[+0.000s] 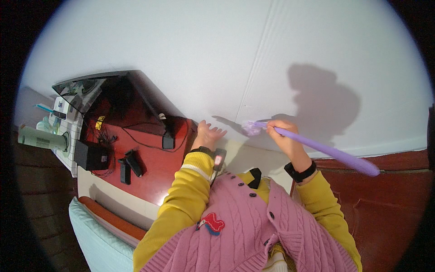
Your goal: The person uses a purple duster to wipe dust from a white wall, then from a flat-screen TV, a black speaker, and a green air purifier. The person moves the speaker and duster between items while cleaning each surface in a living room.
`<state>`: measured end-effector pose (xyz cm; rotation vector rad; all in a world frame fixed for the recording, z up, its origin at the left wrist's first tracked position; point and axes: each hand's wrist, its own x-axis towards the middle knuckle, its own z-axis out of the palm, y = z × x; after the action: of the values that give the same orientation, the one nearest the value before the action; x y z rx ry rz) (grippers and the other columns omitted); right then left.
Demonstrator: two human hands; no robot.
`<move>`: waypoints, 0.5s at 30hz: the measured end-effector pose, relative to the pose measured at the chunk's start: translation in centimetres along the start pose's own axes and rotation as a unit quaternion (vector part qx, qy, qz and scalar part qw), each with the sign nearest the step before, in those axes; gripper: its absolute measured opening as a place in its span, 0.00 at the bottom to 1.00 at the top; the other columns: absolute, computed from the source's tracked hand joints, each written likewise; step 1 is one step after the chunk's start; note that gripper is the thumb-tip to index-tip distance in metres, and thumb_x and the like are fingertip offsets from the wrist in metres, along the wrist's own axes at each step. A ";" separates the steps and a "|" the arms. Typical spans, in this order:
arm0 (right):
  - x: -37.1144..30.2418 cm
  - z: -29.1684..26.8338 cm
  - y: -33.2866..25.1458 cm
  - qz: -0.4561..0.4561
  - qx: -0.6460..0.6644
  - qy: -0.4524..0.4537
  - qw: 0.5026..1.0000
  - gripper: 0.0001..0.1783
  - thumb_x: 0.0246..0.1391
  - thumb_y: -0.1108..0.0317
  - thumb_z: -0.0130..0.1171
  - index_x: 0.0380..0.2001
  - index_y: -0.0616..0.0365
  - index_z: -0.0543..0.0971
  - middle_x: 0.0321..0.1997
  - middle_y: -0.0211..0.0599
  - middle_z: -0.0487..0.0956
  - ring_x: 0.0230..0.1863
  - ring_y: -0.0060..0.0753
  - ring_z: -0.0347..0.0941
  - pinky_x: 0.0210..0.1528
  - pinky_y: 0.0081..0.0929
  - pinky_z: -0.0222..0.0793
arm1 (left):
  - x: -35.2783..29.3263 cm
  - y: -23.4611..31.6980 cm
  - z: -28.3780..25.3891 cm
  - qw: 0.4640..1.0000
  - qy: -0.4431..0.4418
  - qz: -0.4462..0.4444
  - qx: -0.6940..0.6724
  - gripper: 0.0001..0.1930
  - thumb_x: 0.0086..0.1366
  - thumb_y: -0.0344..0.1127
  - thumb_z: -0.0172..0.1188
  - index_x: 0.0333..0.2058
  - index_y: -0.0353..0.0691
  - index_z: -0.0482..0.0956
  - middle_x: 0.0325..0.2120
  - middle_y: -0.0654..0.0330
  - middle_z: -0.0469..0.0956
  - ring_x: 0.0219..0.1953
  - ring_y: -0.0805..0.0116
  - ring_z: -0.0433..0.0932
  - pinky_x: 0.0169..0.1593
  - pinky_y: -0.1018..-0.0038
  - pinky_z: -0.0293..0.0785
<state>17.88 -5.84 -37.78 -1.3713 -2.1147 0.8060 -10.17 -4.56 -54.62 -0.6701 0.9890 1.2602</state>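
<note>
Your right hand point(282, 134) is wrapped around the purple duster point(317, 147) near its head end — handle runs out to the right, fluffy tip touching the white wall point(226, 54) just left of your fingers. Your left hand point(207, 134) is spread flat, fingers apart, pressed on the wall beside the red tabletop point(149, 167). On that tabletop to the left — a tilted dark screen point(104, 88), a black box point(90, 155), two small black remotes point(129, 167) and loose cables point(140, 143).
</note>
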 end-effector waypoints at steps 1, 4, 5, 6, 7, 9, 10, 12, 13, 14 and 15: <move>-0.4 -0.4 0.5 0.020 0.135 0.004 0.991 0.08 0.61 0.72 0.62 0.38 0.68 0.83 0.38 0.43 0.85 0.41 0.30 0.82 0.44 0.24 0.79 | -0.5 -0.6 0.2 1.000 0.003 0.000 -0.001 0.32 0.77 0.54 0.33 0.74 0.50 0.43 0.76 0.51 0.37 0.77 0.49 0.40 0.73 0.42 0.45; -1.5 -1.2 1.9 0.067 0.334 0.020 0.940 0.08 0.61 0.72 0.61 0.38 0.67 0.83 0.39 0.44 0.85 0.41 0.32 0.83 0.44 0.25 0.79 | -1.7 -2.3 1.1 1.000 -0.009 -0.001 0.029 0.33 0.77 0.55 0.33 0.74 0.51 0.42 0.76 0.51 0.35 0.77 0.49 0.38 0.73 0.42 0.45; -1.6 -1.7 2.4 0.025 0.261 0.038 0.964 0.08 0.60 0.71 0.62 0.37 0.66 0.83 0.39 0.43 0.86 0.40 0.33 0.83 0.43 0.27 0.79 | -2.1 -3.0 1.6 1.000 -0.015 -0.003 0.015 0.33 0.77 0.55 0.33 0.74 0.51 0.43 0.76 0.51 0.36 0.77 0.49 0.38 0.73 0.42 0.45; -1.8 -2.2 2.7 0.003 0.185 0.061 0.981 0.07 0.59 0.70 0.63 0.36 0.64 0.84 0.38 0.42 0.86 0.38 0.33 0.83 0.41 0.28 0.78 | -2.4 -3.6 2.1 1.000 -0.020 -0.005 0.005 0.32 0.77 0.55 0.33 0.74 0.51 0.43 0.76 0.51 0.36 0.77 0.49 0.38 0.73 0.42 0.45; -2.1 -2.6 3.0 0.008 0.160 0.048 0.986 0.08 0.60 0.70 0.62 0.37 0.64 0.84 0.39 0.42 0.86 0.39 0.32 0.83 0.42 0.28 0.79 | -2.6 -4.3 2.6 1.000 -0.022 -0.009 -0.004 0.32 0.77 0.54 0.33 0.74 0.51 0.43 0.76 0.51 0.36 0.77 0.49 0.39 0.73 0.42 0.45; -3.0 -3.6 3.5 0.077 0.119 0.032 0.989 0.09 0.61 0.70 0.62 0.38 0.65 0.83 0.40 0.41 0.86 0.42 0.29 0.83 0.44 0.28 0.79 | -2.9 -5.5 3.8 0.999 -0.032 -0.006 0.026 0.32 0.77 0.54 0.34 0.74 0.50 0.44 0.75 0.50 0.39 0.76 0.49 0.40 0.73 0.43 0.46; -3.5 -4.2 3.7 0.079 0.211 0.060 0.972 0.09 0.61 0.70 0.61 0.38 0.66 0.83 0.40 0.41 0.86 0.41 0.29 0.83 0.44 0.27 0.79 | -3.0 -6.2 4.4 0.998 -0.038 -0.008 0.039 0.32 0.77 0.54 0.34 0.74 0.49 0.45 0.75 0.50 0.40 0.76 0.48 0.41 0.73 0.43 0.47; -4.4 -5.0 4.1 0.118 0.414 0.112 0.896 0.09 0.62 0.70 0.61 0.39 0.66 0.83 0.38 0.41 0.85 0.41 0.29 0.83 0.43 0.27 0.80 | -2.8 -7.7 5.5 0.993 -0.108 -0.040 0.040 0.32 0.77 0.54 0.34 0.74 0.48 0.45 0.75 0.50 0.42 0.76 0.47 0.42 0.73 0.43 0.47; -4.8 -5.5 4.4 0.106 0.387 0.122 0.908 0.09 0.63 0.69 0.60 0.39 0.66 0.83 0.37 0.41 0.85 0.41 0.29 0.83 0.43 0.26 0.80 | -2.7 -8.6 5.8 0.988 -0.140 -0.049 0.047 0.32 0.77 0.52 0.35 0.73 0.45 0.46 0.74 0.49 0.44 0.75 0.46 0.45 0.72 0.43 0.49; -5.1 -5.8 4.5 0.093 0.360 0.133 0.919 0.09 0.63 0.69 0.60 0.39 0.66 0.83 0.36 0.41 0.85 0.40 0.29 0.83 0.42 0.26 0.80 | -2.6 -9.5 6.1 0.987 -0.140 -0.047 0.067 0.32 0.77 0.51 0.36 0.72 0.43 0.47 0.73 0.48 0.47 0.74 0.45 0.49 0.72 0.43 0.50; -5.5 -6.4 4.8 0.079 0.332 0.145 0.929 0.09 0.63 0.69 0.60 0.39 0.66 0.83 0.35 0.41 0.84 0.39 0.29 0.83 0.41 0.26 0.80 | -2.6 -10.4 6.4 0.988 -0.115 -0.059 0.086 0.31 0.77 0.50 0.38 0.71 0.42 0.48 0.72 0.47 0.48 0.73 0.45 0.51 0.71 0.42 0.51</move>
<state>27.32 -7.99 -37.10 -1.1914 -1.3307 1.1651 1.41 -2.43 -50.43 -0.4322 0.8430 1.1061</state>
